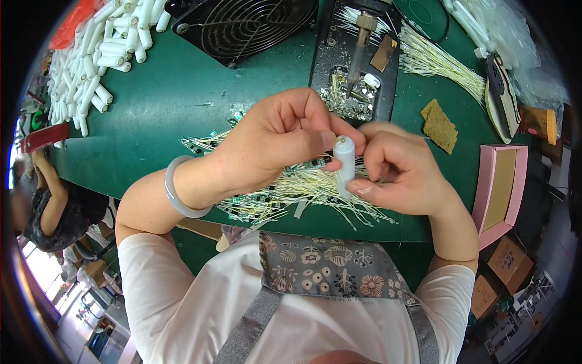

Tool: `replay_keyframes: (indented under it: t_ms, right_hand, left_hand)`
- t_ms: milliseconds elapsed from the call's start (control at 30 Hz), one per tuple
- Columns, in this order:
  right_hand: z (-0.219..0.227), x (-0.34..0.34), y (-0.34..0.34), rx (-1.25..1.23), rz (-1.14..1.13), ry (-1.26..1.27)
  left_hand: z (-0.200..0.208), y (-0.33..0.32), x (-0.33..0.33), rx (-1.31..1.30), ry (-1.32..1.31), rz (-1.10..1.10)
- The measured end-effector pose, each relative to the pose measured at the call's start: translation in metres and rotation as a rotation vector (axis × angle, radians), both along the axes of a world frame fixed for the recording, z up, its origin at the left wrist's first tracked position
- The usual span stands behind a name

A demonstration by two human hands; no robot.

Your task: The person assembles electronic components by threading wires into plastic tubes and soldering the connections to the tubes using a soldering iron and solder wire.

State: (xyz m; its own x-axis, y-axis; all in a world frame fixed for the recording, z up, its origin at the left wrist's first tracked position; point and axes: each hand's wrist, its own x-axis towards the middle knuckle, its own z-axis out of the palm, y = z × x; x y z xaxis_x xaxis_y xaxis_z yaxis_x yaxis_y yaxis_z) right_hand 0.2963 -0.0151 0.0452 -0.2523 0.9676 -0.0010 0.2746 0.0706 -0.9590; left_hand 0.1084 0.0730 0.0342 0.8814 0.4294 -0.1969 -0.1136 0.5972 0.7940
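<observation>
A white cylindrical battery cell (344, 165) stands nearly upright between my hands, its metal-tipped end up. My right hand (403, 170) is closed on the cell, thumb at its lower side and fingers curled behind. My left hand (279, 136) is pinched closed, thumb and forefinger at the cell's top end. What the pinch holds is hidden. Under the left fingers, close to the cell, shows a small green circuit board (314, 164); whether the hand grips it is unclear. Below both hands lies a pile of circuit boards with thin pale wires (291, 191).
Many white cells (115, 48) are heaped at far left, near a black fan (254, 30). A soldering iron (359, 51) rests over a black tray (388, 91) of solder bits. Rightward are a wire bundle (433, 57), a brown sponge (439, 126) and a pink box (485, 188). Another person sits left.
</observation>
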Motion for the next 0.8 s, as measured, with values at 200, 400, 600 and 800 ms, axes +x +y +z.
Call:
replay_keyframes:
  t_ms: [200,400,600,800]
  right_hand:
    - [0.005,0.023,0.009,0.29,-0.028,0.003]
    - [0.006,0.009,0.013,0.293,-0.226,-0.125]
    - [0.01,0.005,0.02,0.308,-0.218,-0.163]
    - [0.009,0.004,0.025,0.369,-0.219,-0.178]
  left_hand:
    - [-0.001,0.002,0.006,-0.02,0.038,0.094]
    - [-0.001,0.009,0.01,-0.045,0.078,0.103]
    - [-0.002,0.011,0.012,-0.12,0.015,0.153]
    - [-0.001,0.013,0.013,-0.045,0.047,0.132]
